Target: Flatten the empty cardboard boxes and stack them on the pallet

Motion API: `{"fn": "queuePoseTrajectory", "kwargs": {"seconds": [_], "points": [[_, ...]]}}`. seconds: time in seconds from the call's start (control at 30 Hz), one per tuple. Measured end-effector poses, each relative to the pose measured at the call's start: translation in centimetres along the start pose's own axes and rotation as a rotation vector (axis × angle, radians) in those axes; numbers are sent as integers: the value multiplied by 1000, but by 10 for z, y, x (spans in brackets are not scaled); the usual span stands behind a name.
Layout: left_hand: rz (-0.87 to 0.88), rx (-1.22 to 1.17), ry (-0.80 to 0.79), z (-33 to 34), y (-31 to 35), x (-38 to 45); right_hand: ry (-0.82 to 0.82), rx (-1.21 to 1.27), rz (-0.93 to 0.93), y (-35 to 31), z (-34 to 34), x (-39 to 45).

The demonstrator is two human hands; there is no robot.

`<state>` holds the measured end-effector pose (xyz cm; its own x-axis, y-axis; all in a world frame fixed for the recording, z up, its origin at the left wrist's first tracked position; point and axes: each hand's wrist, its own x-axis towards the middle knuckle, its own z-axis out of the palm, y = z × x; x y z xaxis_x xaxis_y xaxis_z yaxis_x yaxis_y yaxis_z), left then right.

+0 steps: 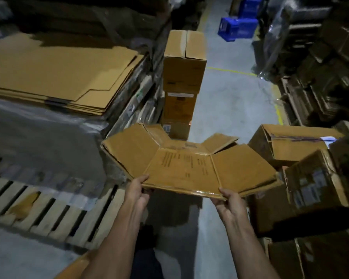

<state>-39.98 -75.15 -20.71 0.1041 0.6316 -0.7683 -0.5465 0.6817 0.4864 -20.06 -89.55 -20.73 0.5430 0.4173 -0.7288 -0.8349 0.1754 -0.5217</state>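
Note:
A flattened brown cardboard box [181, 168] with its flaps spread out hangs level in front of me, printed text on its middle panel. My left hand [138, 191] grips its near left edge, thumb on top. My right hand [229, 200] grips the near right edge along a taped seam. To the left, a wooden pallet [48, 214] carries a plastic-wrapped load topped with a stack of flat cardboard sheets [65, 77].
A tall stack of closed boxes [181, 77] stands straight ahead in the aisle. Several unflattened boxes [290, 146] crowd the right side. Blue crates [236, 27] sit far down the grey floor, which has yellow lines. Dark shelving lines both sides.

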Motion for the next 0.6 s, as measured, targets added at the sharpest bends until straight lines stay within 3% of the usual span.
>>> {"fn": "queuePoseTrajectory", "kwargs": {"seconds": [0.27, 0.6], "points": [[120, -138, -75, 14, 2, -83, -172, -6, -4, -56, 7, -48], [269, -291, -222, 21, 29, -145, -429, 80, 47, -70, 31, -82]]}}
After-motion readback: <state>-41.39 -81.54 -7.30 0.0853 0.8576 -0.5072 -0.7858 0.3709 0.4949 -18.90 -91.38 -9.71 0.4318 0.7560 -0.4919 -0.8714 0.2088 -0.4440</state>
